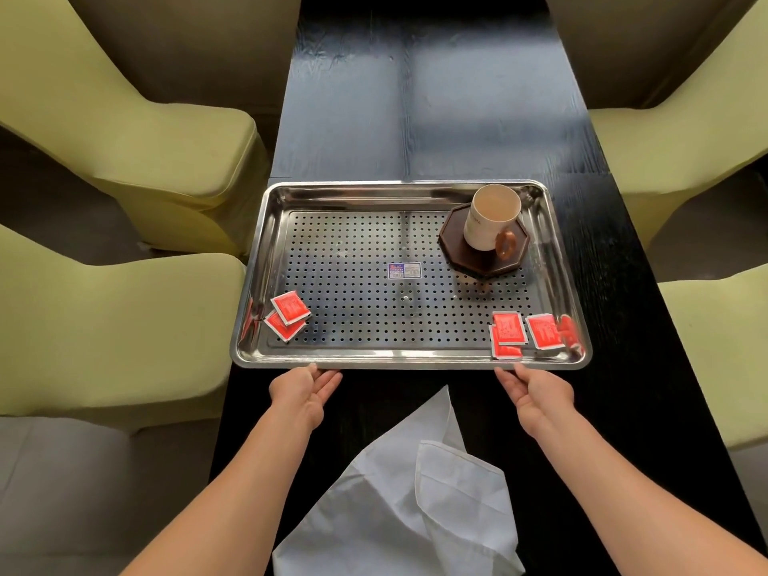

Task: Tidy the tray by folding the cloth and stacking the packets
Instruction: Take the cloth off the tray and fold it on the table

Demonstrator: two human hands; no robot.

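Note:
A steel tray (pixel 409 359) with a perforated floor sits on the dark table. Two red packets (pixel 287 314) overlap in its near left corner. Three more red packets (pixel 524 332) lie in the near right corner, two of them overlapping. A crumpled white cloth (pixel 409 496) lies on the table between my forearms, outside the tray. My left hand (pixel 305 388) touches the tray's near rim with straight fingers. My right hand (pixel 536 388) does the same further right.
A white mug (pixel 490 220) stands on a dark octagonal coaster (pixel 484 261) in the tray's far right corner. Yellow-green covered chairs (pixel 124 151) flank the narrow black table (pixel 415 97) on both sides.

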